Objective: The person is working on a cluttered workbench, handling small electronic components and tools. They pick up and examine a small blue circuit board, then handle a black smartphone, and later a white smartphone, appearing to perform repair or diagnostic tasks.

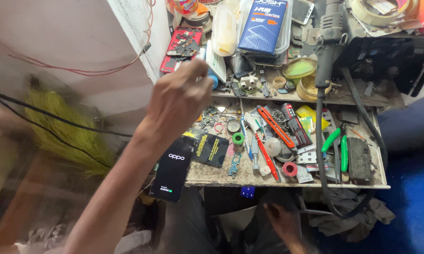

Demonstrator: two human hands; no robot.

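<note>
My left hand point(181, 96) is raised over the table's point(221, 175) back-left corner, fingers pinched on something too small to tell. The black phone point(173, 168) overhangs the front-left edge, within reach. My right hand point(282, 221) rests below the front edge, loosely curled.

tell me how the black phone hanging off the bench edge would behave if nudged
The black phone would probably tip off: its lower end overhangs the bench. Its glossy face looks slippery, and likely fragile if it drops. It looks flat and stiff, so it would slide rather than roll.
</note>
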